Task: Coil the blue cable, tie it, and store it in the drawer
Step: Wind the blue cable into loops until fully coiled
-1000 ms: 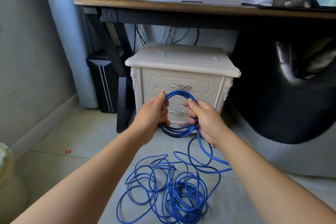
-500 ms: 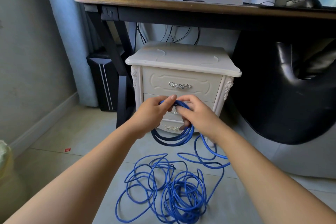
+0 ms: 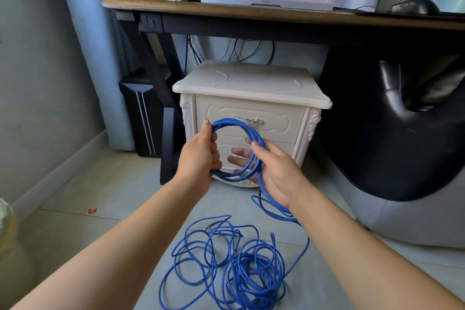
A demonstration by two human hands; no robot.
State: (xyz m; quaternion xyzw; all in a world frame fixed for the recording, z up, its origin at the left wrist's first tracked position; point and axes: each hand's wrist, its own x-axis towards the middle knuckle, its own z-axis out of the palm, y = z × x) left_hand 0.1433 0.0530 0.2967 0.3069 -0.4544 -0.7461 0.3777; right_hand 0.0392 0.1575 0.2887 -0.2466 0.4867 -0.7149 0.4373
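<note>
A round coil of blue cable (image 3: 241,125) with several loops hangs in the air in front of the cream nightstand (image 3: 251,88). My left hand (image 3: 198,156) grips the coil's left side, thumb on top. On the coil's right side my right hand (image 3: 276,171) has its thumb over the strands and its fingers reaching through the ring. From the right hand the cable runs down to a loose tangle of blue cable (image 3: 239,264) on the floor. The nightstand's top drawer (image 3: 251,118) is closed, its metal handle partly behind the coil.
A dark wooden desk (image 3: 251,11) spans above the nightstand, with a keyboard and a mouse (image 3: 415,5) on it. A black chair (image 3: 402,133) stands to the right, a black computer case (image 3: 143,118) to the left. Tiled floor lies below.
Both hands rose and moved apart, and the coil was lifted and opened into a wider ring. More cable has been drawn up from the floor tangle.
</note>
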